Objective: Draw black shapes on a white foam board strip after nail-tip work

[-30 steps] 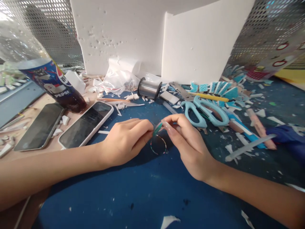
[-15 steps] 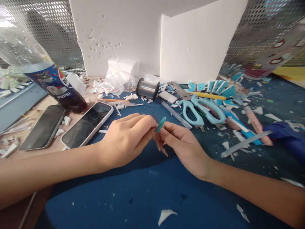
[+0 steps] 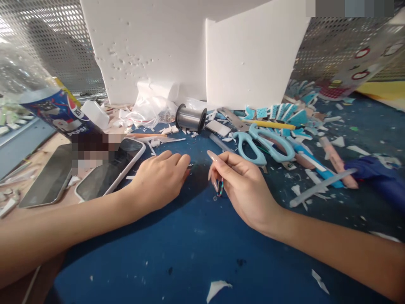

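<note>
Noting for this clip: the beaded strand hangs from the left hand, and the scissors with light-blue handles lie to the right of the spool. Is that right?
Not quite: the head view shows the beaded strand hanging from the right hand. The scissors with light-blue handles do lie to the right of the spool.

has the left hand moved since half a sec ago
Yes: judged against the spool, the left hand has shifted left, away from the right hand.
</note>
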{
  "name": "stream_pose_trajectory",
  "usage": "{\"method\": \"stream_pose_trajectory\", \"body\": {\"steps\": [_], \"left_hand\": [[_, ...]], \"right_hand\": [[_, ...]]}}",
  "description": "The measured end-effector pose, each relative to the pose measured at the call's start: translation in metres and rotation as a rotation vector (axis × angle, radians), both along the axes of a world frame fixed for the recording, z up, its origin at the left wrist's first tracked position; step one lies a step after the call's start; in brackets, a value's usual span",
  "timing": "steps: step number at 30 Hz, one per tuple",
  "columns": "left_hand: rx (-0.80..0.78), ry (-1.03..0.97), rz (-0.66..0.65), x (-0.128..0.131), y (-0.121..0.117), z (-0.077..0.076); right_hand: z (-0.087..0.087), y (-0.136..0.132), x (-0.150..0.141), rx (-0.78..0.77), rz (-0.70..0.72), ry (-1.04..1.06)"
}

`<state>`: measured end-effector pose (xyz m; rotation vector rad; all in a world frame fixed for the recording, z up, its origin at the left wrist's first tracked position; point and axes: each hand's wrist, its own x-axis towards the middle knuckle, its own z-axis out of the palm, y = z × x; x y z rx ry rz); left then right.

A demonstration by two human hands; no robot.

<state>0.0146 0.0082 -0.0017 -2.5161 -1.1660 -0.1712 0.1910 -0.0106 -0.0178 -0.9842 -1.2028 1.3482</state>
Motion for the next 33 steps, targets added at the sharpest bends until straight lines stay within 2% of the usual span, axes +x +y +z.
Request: {"method": "stream_pose_trajectory", "body": {"steps": [7, 10, 17, 19, 21, 23, 26, 28, 33], "left_hand": [[-0.143, 0.155, -0.134, 0.014, 0.002, 0.004], [-0.199, 0.135, -0.165, 0.012, 0.004, 0.007], [-0.315, -0.353, -0.018, 0.01, -0.004, 0.0], [-0.482, -0.616, -0.016, 0.01, -0.01, -0.002], [-0.727, -0.915, -0.012, 0.01, -0.015, -0.005], [-0.921, -1.11, 0.034, 0.009, -0.017, -0.007], [-1.083, -1.275, 0.101, 0.009, -0.016, -0.009], [-1.141, -1.337, 0.099, 0.009, -0.015, -0.008], [-1.235, -1.416, 0.039, 0.014, -0.017, -0.004]], "right_hand": [[-0.003, 0.002, -0.001, -0.018, -0.05, 0.029], [-0.003, 0.002, -0.001, -0.018, -0.032, 0.028], [-0.001, -0.001, 0.0, 0.054, -0.106, -0.009], [0.0, -0.002, 0.0, 0.087, -0.116, -0.021], [0.003, -0.004, 0.0, 0.113, -0.105, -0.059], [0.006, -0.008, 0.001, 0.17, -0.091, -0.16], [0.009, -0.015, 0.002, 0.337, -0.103, -0.39], [0.009, -0.017, 0.002, 0.444, -0.125, -0.498], [0.008, -0.019, 0.001, 0.585, -0.119, -0.608]]}}
